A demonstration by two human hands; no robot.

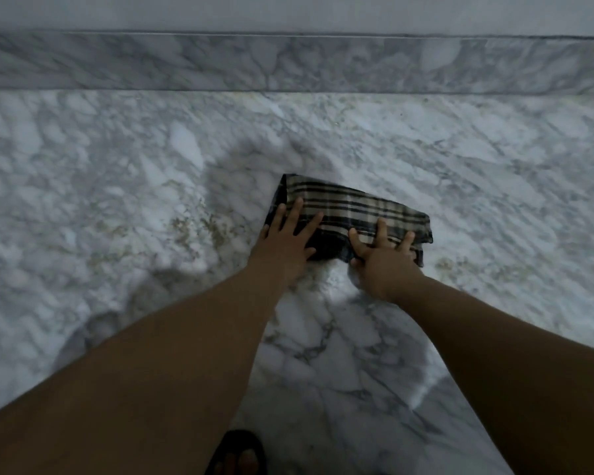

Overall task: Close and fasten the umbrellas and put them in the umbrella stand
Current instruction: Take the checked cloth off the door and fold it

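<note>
Your left hand [288, 234] and right hand [384, 253] press flat, fingers spread, holding nothing, on the plaid canopy [350, 214], likely flattening it before fastening.

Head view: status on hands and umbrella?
Left hand, right hand: both flat, pressing plaid umbrella on marble floor. Folded; fastening unseen. No stand in view.

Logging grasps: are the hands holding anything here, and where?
Nothing gripped: left hand and right hand press flat on the plaid fabric, at its near edge.
</note>
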